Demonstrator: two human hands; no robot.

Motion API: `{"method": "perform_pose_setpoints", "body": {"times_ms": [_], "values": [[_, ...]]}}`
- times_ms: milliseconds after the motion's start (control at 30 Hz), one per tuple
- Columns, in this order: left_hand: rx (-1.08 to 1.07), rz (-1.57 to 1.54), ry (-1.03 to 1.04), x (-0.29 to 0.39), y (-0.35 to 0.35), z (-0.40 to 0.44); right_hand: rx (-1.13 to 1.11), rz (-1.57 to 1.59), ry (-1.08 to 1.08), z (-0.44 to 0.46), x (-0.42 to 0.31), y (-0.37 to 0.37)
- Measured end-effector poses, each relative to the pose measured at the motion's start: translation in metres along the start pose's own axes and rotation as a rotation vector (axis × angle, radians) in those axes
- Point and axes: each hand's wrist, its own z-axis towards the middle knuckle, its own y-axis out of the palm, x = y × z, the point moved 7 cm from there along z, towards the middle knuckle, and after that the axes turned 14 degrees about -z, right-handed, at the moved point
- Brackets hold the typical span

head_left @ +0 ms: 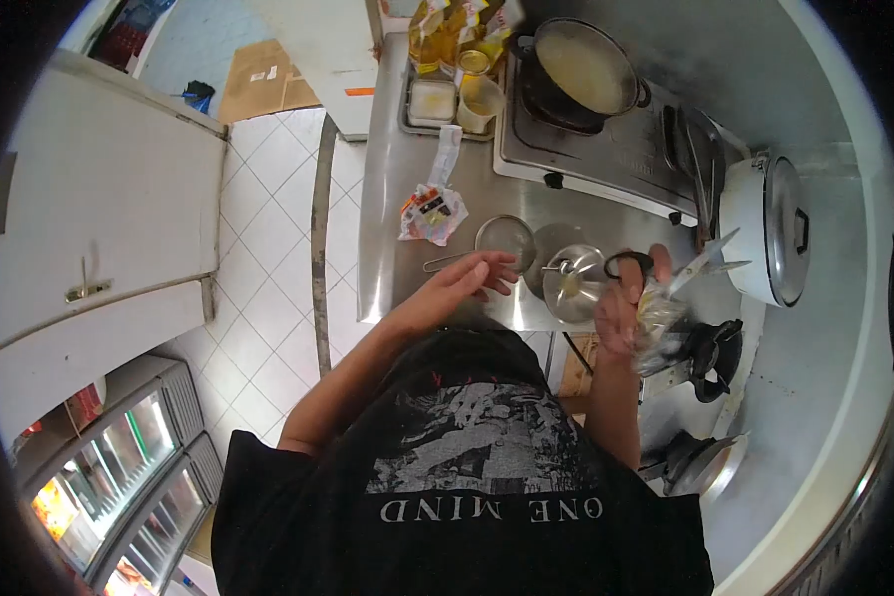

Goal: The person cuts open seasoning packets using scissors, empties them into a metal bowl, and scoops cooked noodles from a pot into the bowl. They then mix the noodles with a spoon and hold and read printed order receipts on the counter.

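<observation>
In the head view, the right hand (621, 313) is up by the near edge of the stainless-steel surface (397, 278), toward its right end. Its grip is closed on silver-bladed scissors with black handles (702, 264), and apparently on a crumpled clear plastic bag (659, 323) too. The parted blades have their long axis running right and slightly forward, pointing away from the left hand (467, 276); the bag lies below them, to the right of the palm. The left hand's grip is loose, fingers half curled, nothing visible in it, just beside a round wire-mesh sieve (505, 238). A shiny round dish or lid (576, 300), which I cannot tell, sits between the hands at the near edge, nearer the right.
</observation>
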Motion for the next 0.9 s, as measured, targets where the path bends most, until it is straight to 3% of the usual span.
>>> {"method": "perform_pose_setpoints", "body": {"times_ms": [67,133,167,233,300,367,467,533,567,667,700,800,833,900], "values": [[0.052,-0.018,-0.002,-0.009,-0.025,-0.013,0.098,-0.113,0.142,-0.005,0.015,0.006],[0.157,-0.036,0.012,-0.018,-0.05,-0.026,0.134,-0.952,0.348,-0.009,0.032,0.004],[0.209,-0.045,0.018,-0.021,-0.061,-0.032,0.089,-0.641,0.263,-0.026,0.047,-0.011],[0.178,-0.062,0.009,-0.024,-0.071,-0.039,0.083,-0.391,0.228,-0.024,0.051,0.009],[0.159,-0.071,-0.003,-0.028,-0.078,-0.047,0.21,-0.935,0.285,-0.025,0.051,0.033],[0.149,-0.074,-0.005,-0.031,-0.081,-0.05,0.15,-0.32,0.231,-0.044,0.088,0.009],[0.14,-0.141,-0.026,-0.043,-0.081,-0.049,0.043,-0.25,0.325,-0.038,0.116,0.023],[0.236,-0.107,-0.049,-0.06,-0.088,-0.043,0.213,-1.039,0.427,-0.038,0.125,0.022],[0.284,-0.09,-0.062,-0.07,-0.093,-0.042,0.127,-0.813,0.278,-0.036,0.131,0.032],[0.041,-0.326,-0.198,-0.119,-0.09,-0.034,0.118,-1.221,0.45,-0.037,0.145,0.034],[0.024,-0.46,-0.246,-0.096,-0.068,-0.044,0.068,-1.257,0.446,-0.037,0.153,0.029],[0.123,-0.249,-0.141,-0.084,-0.058,-0.044,0.089,-0.947,0.365,-0.033,0.162,0.02],[0.179,-0.301,-0.088,-0.082,-0.059,-0.041,0.111,-1.194,0.376,-0.03,0.138,0.033],[0.293,-0.4,0.025,-0.075,-0.065,-0.029,0.161,-1.133,0.447,-0.034,0.121,0.028]]}}
